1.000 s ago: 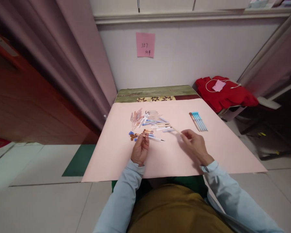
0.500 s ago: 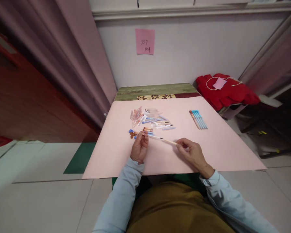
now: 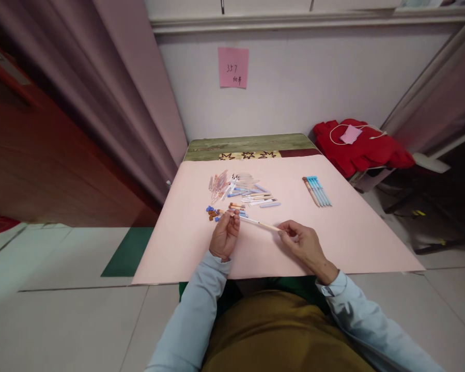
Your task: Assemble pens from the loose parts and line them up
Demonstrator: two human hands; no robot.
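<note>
My left hand is closed in a pinch on one end of a white pen refill, in front of the pen parts. Opposite it, my right hand pinches a cream pen barrel between thumb and fingers. Refill and barrel lie in one line, and the refill's front end is at or inside the barrel's mouth. Just behind my left fingers are brown and blue pen toppers and short brown-and-blue pen pieces. My left fingers hide the refill's far end.
A pile of clear, white and lilac pen parts spreads over the pink sheet. To the right lies a row of blue pens beside a brown-topped one. Red cloth with a white cable is past the right edge.
My right hand has shifted slightly left with the cream barrel, closer to my left hand. Less of the refill's dark front end shows between them.
</note>
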